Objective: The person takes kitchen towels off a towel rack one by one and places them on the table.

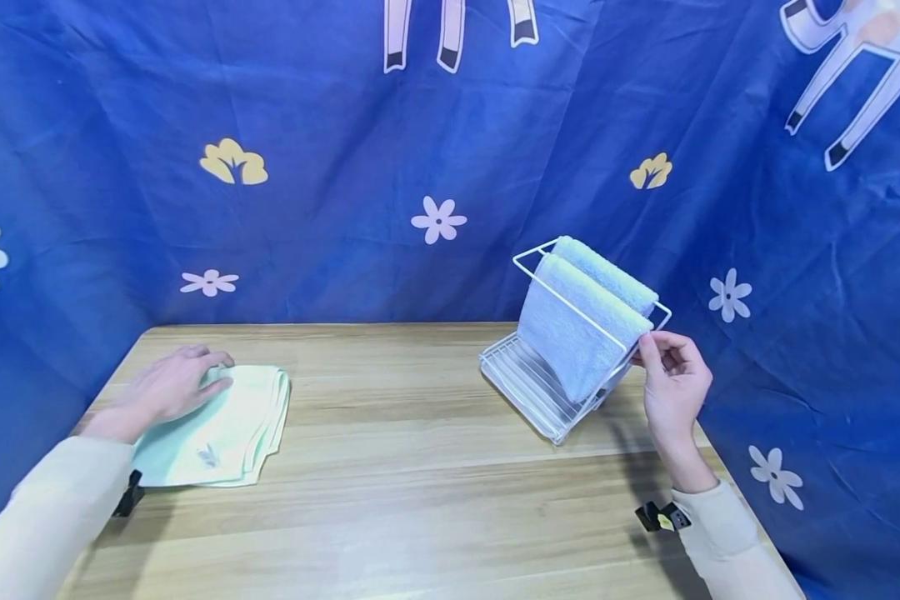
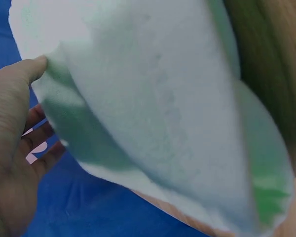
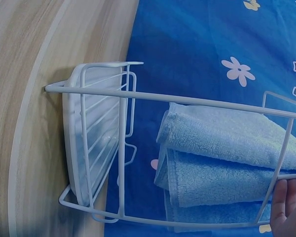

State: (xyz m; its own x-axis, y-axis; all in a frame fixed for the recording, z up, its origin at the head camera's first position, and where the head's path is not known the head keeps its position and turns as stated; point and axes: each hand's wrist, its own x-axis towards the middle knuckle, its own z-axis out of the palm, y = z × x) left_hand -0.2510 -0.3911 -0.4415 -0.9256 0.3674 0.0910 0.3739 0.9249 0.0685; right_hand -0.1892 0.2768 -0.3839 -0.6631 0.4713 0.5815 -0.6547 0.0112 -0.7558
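Observation:
A folded pale green cloth [image 1: 225, 433] lies on the left of the table, and my left hand [image 1: 176, 385] is at its upper left edge. In the left wrist view the thumb of my left hand [image 2: 17, 128] touches the edge of the green cloth [image 2: 148, 108], with the other fingers behind it. On the right stands a white wire rack [image 1: 528, 400] with a light blue towel [image 1: 581, 325] draped over its upper bars. My right hand [image 1: 675, 383] pinches the rack's right side near the towel's corner; in the right wrist view its fingers [image 3: 292, 195] are at the rack's end bar.
The wooden table [image 1: 390, 500] spans the space between cloth and rack. A blue curtain [image 1: 330, 167] with flowers and animal legs hangs behind the table and along both sides. A white tray [image 3: 76, 148] sits at the rack's base.

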